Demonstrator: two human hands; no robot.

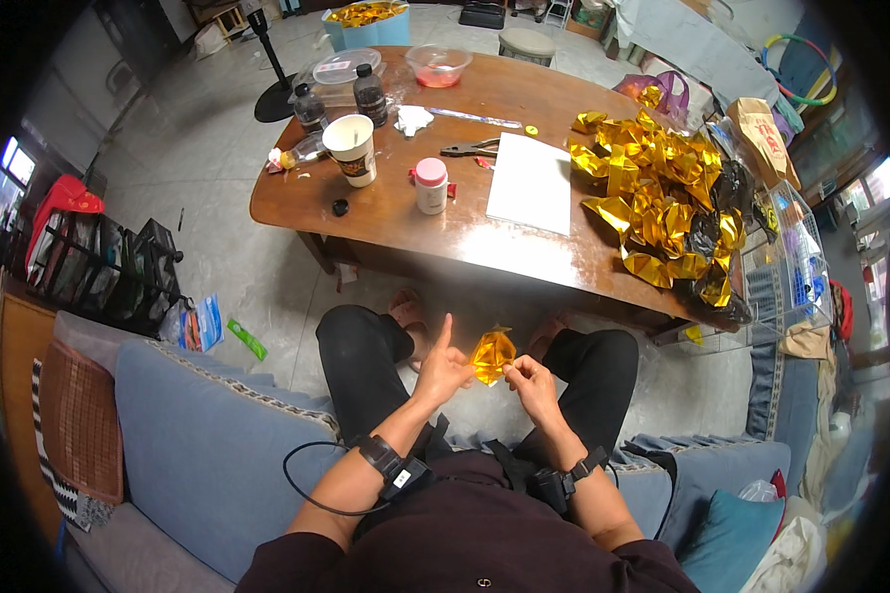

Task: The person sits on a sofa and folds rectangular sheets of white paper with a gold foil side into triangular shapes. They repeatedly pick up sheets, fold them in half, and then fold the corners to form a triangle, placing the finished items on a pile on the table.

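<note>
Gold foil piece (491, 355), light and crinkly, sits pinched between our left hand (443, 371) and right hand (532, 383) above our knees, short of the worktop (435, 232); we judge its edges the safest hold.

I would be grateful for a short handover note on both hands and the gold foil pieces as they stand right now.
Left hand: pinching the left edge of the small gold foil piece, index finger raised.
Right hand: fingertips gripping the same piece at its right edge, above the lap.
Pile of gold foil pieces: heaped on the right end of the wooden table, beside a white sheet.
Done: many pieces lie on the pile.
Left: the held piece is not yet on the table.
</note>
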